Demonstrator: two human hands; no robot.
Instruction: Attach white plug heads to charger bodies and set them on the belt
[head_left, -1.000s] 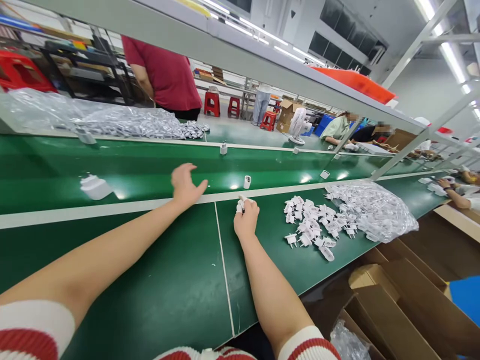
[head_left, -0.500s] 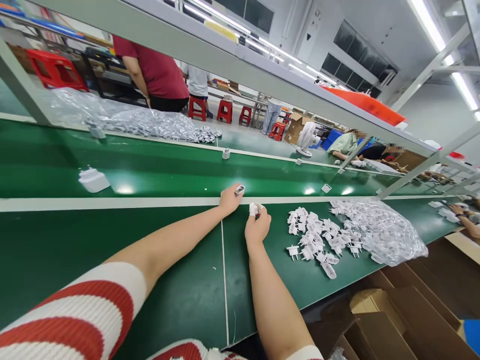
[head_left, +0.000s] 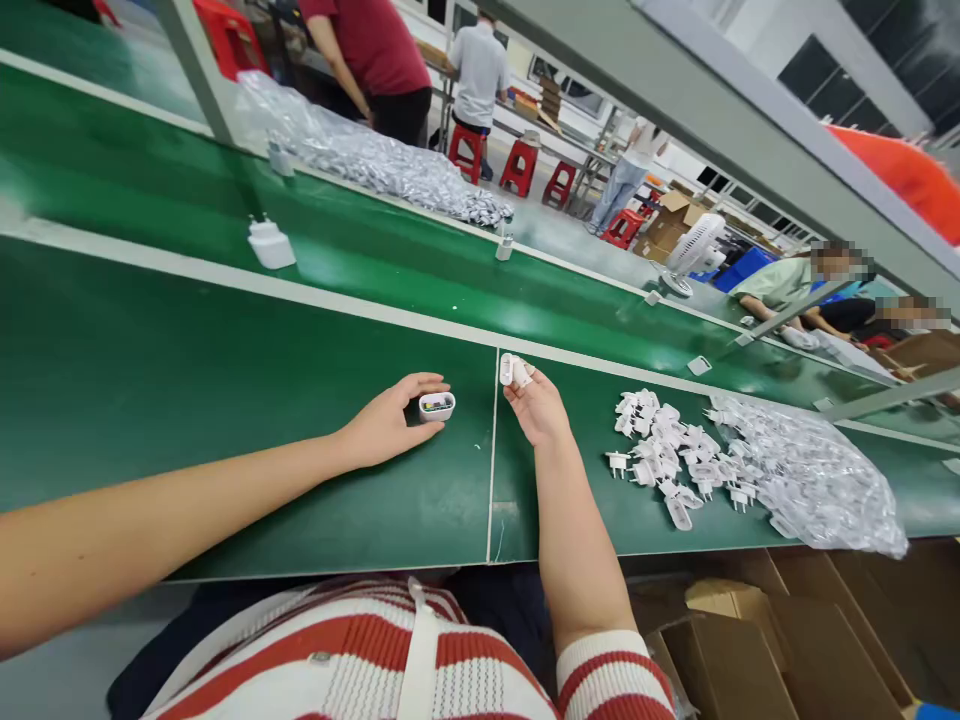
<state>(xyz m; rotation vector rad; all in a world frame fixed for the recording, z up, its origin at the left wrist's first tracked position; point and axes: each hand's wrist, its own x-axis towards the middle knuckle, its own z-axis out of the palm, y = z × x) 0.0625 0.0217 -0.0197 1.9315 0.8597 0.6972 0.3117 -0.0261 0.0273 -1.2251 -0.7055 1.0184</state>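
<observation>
My left hand (head_left: 394, 425) is at the middle of the green bench, its thumb and fingers on either side of a white charger housing (head_left: 437, 412). The open end of the housing faces me, with a circuit board (head_left: 436, 404) inside. To its right, my right hand (head_left: 538, 405) is raised near the pale strip, pinching a white plug cover (head_left: 507, 369) in its fingertips. White wrapping covers at least one fingertip of that hand. Loose white plug covers (head_left: 656, 445) lie in a pile to the right of my right hand.
A clear plastic bag of plug covers (head_left: 832, 480) lies right of the pile. Beyond the strip, a white charger (head_left: 271, 246) sits on the green belt (head_left: 390, 270). Cardboard boxes (head_left: 739, 650) stand below the bench's right edge. Other people work behind the belt, near a white fan (head_left: 697, 245).
My left hand has come back from the belt's edge to the bench, bringing the charger housing nearer and leftward. My right hand still holds the plug cover, now turned differently. The view has tilted.
</observation>
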